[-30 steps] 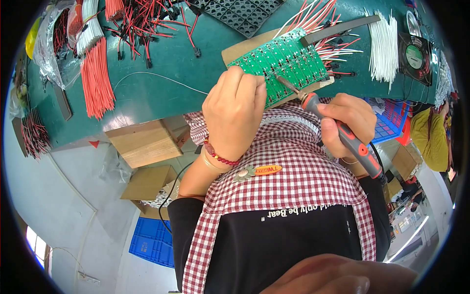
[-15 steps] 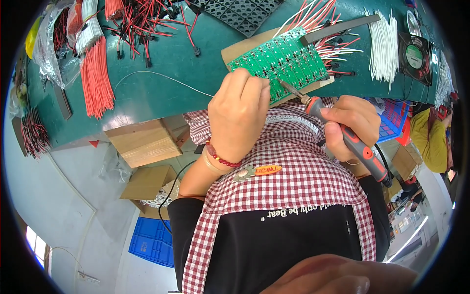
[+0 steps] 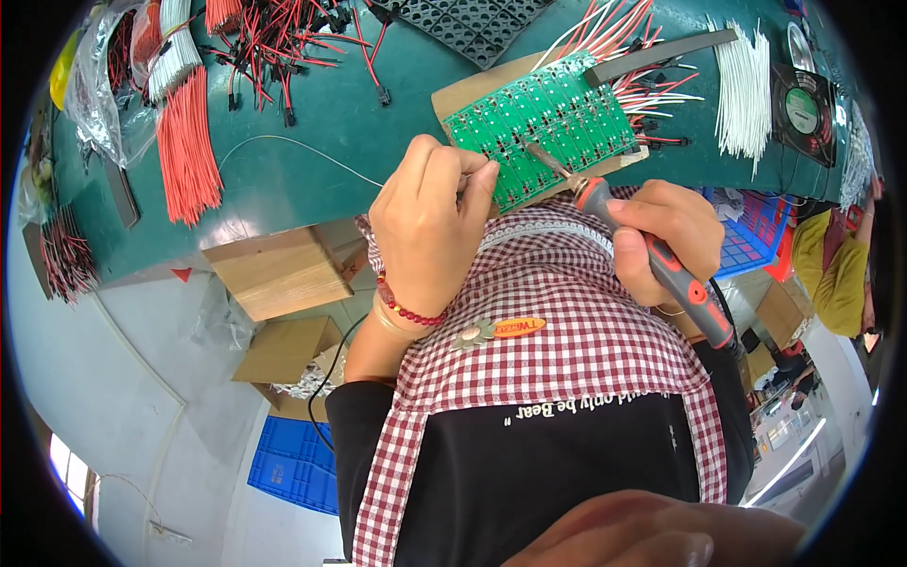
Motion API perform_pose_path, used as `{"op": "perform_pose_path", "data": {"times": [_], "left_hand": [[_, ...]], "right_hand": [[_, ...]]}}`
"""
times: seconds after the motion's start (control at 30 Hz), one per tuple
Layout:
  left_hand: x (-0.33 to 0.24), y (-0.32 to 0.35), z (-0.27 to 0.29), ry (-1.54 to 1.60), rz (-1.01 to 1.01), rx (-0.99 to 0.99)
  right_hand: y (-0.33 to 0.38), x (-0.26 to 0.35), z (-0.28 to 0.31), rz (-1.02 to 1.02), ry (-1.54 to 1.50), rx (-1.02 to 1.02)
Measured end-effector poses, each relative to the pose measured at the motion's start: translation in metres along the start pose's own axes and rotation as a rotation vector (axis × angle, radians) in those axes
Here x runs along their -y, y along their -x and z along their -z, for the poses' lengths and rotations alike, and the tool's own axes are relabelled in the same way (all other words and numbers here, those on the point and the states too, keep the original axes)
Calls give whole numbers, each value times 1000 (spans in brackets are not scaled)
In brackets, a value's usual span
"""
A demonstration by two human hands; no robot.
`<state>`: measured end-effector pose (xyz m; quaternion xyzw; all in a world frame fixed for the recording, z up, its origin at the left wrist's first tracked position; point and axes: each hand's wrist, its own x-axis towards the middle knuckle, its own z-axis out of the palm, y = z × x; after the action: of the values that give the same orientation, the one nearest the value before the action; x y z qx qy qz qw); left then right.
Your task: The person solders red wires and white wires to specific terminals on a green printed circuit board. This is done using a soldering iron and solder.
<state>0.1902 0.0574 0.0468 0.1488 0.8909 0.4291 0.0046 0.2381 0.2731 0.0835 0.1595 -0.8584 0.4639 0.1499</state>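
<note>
A green circuit board panel (image 3: 553, 118) with rows of small parts lies at the table's near edge. My right hand (image 3: 669, 231) is wrapped round the grey and red handle of a soldering iron (image 3: 652, 260), whose tip is over the middle of the panel; whether it touches is too small to tell. At the panel's left edge, my left hand (image 3: 430, 217) is closed in a pinch on a thin silvery solder wire (image 3: 312, 144), which trails left across the table. The wire's end is hidden by my fingers. A dark flat bar (image 3: 661, 57) rests across the panel's far right corner.
Beneath the panel is a cardboard sheet (image 3: 463, 99). Red and white wires (image 3: 614, 28) spread out behind it. Bundles of red wires (image 3: 189, 142) lie left, white wires (image 3: 742, 99) right, beside a small fan (image 3: 803, 111). A black perforated mat (image 3: 463, 24) sits at the back.
My left hand has moved left and slightly down, away from the panel's middle. The soldering iron's tip has shifted left and up over the panel.
</note>
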Motion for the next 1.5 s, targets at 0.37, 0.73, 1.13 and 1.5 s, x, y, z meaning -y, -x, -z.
{"op": "perform_pose_path", "data": {"times": [0.37,0.73,1.13,1.5], "left_hand": [[1,-1,-1,10,-2,8],[3,-5,-7,30,-107,-23],[-1,1,-2,31,-61,46],[1,1,-3,32,-58,53]], "right_hand": [[3,0,-10,15,35,5],[6,10,-14,113,150,16],[9,6,-4,28,93,-16],[5,2,-7,25,59,-10]]}}
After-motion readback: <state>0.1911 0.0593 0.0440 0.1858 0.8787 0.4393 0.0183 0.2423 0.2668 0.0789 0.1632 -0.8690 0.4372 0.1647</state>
